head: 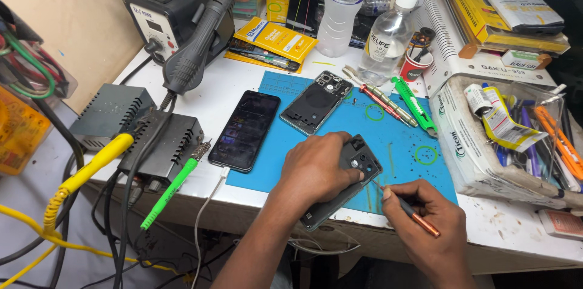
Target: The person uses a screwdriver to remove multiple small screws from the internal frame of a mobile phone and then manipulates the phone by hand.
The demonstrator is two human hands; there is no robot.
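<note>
My left hand [316, 170] presses down on a dark opened phone [358, 158] that lies on the blue work mat [401, 143] at the table's front edge. Its camera cutout shows beside my fingers. My right hand [425, 210] holds a thin screwdriver with a copper-coloured handle [420, 220], its tip pointing toward the phone's right edge. A second opened phone body [316, 103] lies further back on the mat. A black phone with a dark screen [245, 130] rests left of the mat with a white cable plugged in.
A hot-air station [173, 6] and two grey power boxes [161, 143] stand at the left, with yellow and green probes. Behind the mat are bottles [388, 34], screwdrivers [388, 102] and a green cutter [415, 106]. A white tray of tools [467, 143] is at the right.
</note>
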